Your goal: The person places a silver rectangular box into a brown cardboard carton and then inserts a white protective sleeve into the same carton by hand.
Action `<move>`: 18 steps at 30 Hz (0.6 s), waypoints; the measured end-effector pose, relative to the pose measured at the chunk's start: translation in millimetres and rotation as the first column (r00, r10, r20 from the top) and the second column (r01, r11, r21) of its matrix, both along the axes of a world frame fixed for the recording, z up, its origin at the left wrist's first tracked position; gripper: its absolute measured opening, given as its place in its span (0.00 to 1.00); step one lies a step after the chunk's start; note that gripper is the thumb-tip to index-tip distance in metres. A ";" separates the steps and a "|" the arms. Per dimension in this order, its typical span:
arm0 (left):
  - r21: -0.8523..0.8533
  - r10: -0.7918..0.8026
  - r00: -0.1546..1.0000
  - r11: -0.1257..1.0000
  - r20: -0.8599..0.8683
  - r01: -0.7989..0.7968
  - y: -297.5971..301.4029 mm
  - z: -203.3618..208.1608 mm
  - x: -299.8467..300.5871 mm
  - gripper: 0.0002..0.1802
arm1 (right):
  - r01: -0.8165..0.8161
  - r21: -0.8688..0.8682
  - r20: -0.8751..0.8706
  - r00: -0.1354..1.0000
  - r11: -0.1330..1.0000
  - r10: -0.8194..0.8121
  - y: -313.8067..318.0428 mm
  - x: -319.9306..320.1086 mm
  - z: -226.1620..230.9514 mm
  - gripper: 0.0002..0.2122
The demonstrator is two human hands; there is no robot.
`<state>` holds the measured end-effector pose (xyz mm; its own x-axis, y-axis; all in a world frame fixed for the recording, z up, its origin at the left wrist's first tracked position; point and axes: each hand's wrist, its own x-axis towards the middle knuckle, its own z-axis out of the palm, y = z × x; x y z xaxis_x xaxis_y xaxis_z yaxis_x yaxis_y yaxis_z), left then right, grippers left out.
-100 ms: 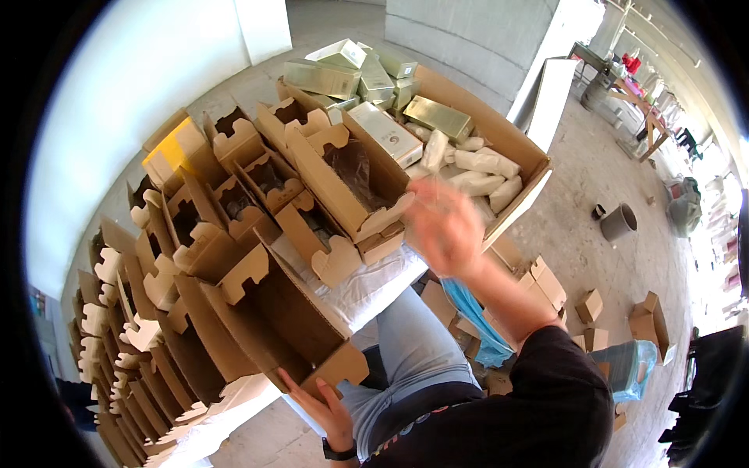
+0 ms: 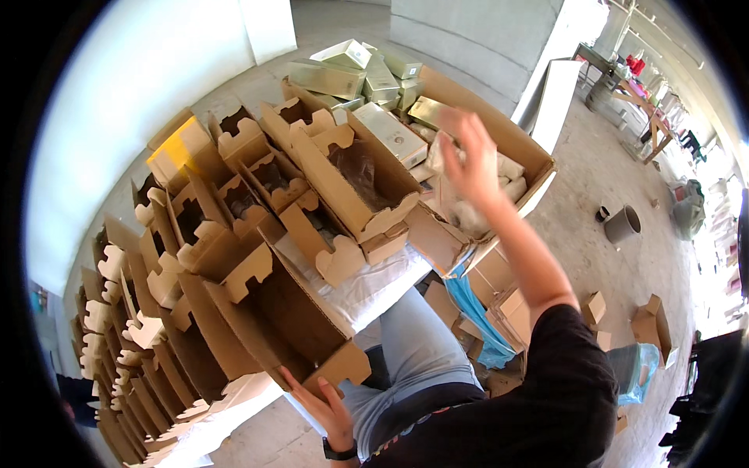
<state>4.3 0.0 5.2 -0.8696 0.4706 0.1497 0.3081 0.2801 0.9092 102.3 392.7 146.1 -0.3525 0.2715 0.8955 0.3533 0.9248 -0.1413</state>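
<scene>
My left hand (image 2: 329, 412) grips the near side of an open, empty-looking brown cardboard box (image 2: 290, 312), its fingers along the lower edge. My right hand (image 2: 474, 160), somewhat blurred, reaches over a big carton (image 2: 533, 156) at the far right. Its fingers are apart and nothing shows in them. Under it lie several white wrapped bundles (image 2: 511, 168). Beside these are a flat white box (image 2: 390, 134) and a gold box (image 2: 425, 111), partly behind my fingers. More greenish-gold boxes (image 2: 328, 78) are piled at the carton's far left.
Many open brown boxes (image 2: 187, 218) with notched flaps stand in rows to the left. One larger box (image 2: 355, 175) holding clear plastic sits next to the carton. Loose cardboard boxes (image 2: 651, 324), blue plastic (image 2: 476, 327) and a grey bucket (image 2: 622, 225) are on the floor at right.
My right hand has moved up and farther over the carton, its fingers now spread above the white bundles. The left hand stays on the cardboard box.
</scene>
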 end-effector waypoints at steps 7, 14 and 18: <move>-0.189 -0.009 0.979 0.981 -0.203 -0.030 11.0 9.2 -2.7 0.32 | 0.650 -0.240 0.614 0.677 0.722 -0.405 202.3 54.4 -93.0 0.28; -0.271 -0.040 0.978 0.962 -0.204 -0.018 -3.0 11.6 -0.5 0.33 | 0.739 -0.331 0.729 0.595 0.587 -0.339 195.4 45.4 -114.2 0.45; -0.350 -0.046 0.962 0.935 -0.268 -0.053 -2.4 6.9 -3.1 0.34 | 0.726 -0.293 0.686 0.613 0.622 -0.392 201.4 50.7 -125.5 0.43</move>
<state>1.3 -2.4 12.1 -0.8216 0.5327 0.2029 0.5244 0.5667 0.6355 153.0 594.1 20.6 -0.2983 0.9141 0.2747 0.9320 0.3411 -0.1230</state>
